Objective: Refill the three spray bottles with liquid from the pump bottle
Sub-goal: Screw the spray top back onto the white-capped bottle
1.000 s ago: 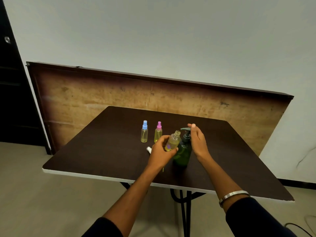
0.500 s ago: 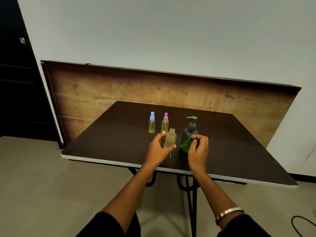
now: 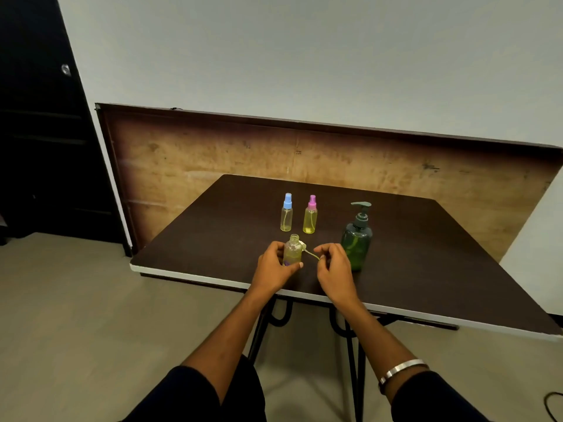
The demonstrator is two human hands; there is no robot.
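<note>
Bottles: three sprays, one pump (image 3: 357, 239). Left hand (image 3: 274, 266) grips the uncapped spray (image 3: 293, 250), hiding its base; right hand (image 3: 333, 269) pinches its tube (image 3: 311, 254).

— What carries it all?
— A dark brown table (image 3: 411, 254) with a pale front edge, on black metal legs (image 3: 353, 354).
— And what stands on it?
— Toward the back, two small capped spray bottles just beside each other: a blue-capped bottle (image 3: 286, 212) and, to its right, a pink-capped bottle (image 3: 310, 214), both upright with yellowish liquid.
— Anything nearer?
— An open bottle (image 3: 293, 250), capless, upright near the front edge. Just right of it lies its white sprayer (image 3: 306, 248), its thin tube trailing rightward.
— And the big one?
— A green pump bottle (image 3: 357, 237), upright, right of the rest and apart from them.
</note>
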